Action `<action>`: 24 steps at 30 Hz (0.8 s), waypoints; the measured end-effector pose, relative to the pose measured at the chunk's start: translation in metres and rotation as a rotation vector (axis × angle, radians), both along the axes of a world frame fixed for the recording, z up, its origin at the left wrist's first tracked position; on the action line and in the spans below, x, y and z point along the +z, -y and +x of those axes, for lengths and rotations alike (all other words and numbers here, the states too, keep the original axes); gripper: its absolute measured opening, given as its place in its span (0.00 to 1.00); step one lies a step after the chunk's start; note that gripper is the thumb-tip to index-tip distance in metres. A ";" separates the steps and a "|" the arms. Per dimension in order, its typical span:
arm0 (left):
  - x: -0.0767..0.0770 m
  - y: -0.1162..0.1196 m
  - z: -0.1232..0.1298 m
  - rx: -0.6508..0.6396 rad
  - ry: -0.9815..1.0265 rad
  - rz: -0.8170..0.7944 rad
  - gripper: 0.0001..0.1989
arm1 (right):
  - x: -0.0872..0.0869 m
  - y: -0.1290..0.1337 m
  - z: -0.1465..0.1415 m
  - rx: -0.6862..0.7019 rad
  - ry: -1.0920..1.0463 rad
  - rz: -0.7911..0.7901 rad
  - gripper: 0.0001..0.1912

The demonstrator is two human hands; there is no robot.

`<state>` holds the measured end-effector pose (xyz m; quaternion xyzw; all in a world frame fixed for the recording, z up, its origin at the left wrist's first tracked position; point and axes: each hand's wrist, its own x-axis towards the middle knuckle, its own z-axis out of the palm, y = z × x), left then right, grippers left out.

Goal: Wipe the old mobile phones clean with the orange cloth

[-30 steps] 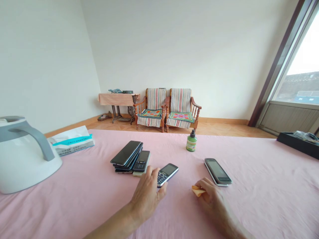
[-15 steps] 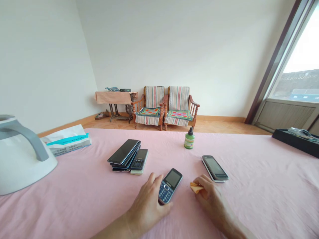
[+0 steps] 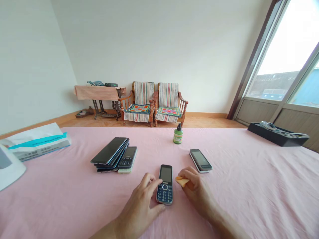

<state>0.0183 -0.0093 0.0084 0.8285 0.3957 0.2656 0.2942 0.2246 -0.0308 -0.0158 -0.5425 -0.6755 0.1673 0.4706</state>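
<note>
A dark blue keypad mobile phone (image 3: 164,192) lies face up on the pink tablecloth, its screen end pointing away from me. My left hand (image 3: 142,202) holds it lightly from the left, a fingertip on its side and the thumb by its bottom edge. Pinched in my right hand (image 3: 196,192) is a small folded orange-yellow cloth (image 3: 182,181), just right of the phone and apart from it. Beyond that hand, a touchscreen phone (image 3: 201,161) rests on another pale-edged item. To the left are a stack of smartphones (image 3: 111,151) and a second keypad phone (image 3: 128,157) on a pale one.
A green bottle (image 3: 177,135) with a black top stands near the far edge. A black box (image 3: 267,134) of cables sits at the far right. On the left are a white-and-blue packet (image 3: 37,141) and a white kettle-like vessel (image 3: 12,169). Two wooden armchairs (image 3: 153,108) stand beyond.
The keypad phone has turned from a tilt to nearly straight, with my left hand loosening around it. My right hand has come closer to the phone with the cloth. The view has swung right.
</note>
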 end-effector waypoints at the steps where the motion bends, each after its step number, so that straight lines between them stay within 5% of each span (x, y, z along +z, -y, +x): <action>1: 0.002 0.001 0.000 -0.030 0.015 0.011 0.21 | 0.003 0.003 -0.004 0.037 -0.023 -0.014 0.16; 6: 0.005 0.001 0.000 -0.126 0.054 0.030 0.11 | 0.013 0.009 -0.026 0.142 0.015 -0.093 0.15; 15: -0.005 -0.001 -0.004 -0.129 0.031 0.080 0.18 | 0.013 -0.036 -0.016 0.010 0.200 -0.061 0.14; 24: -0.004 0.001 -0.003 -0.154 0.022 0.113 0.15 | 0.015 -0.010 -0.013 0.115 0.150 -0.162 0.12</action>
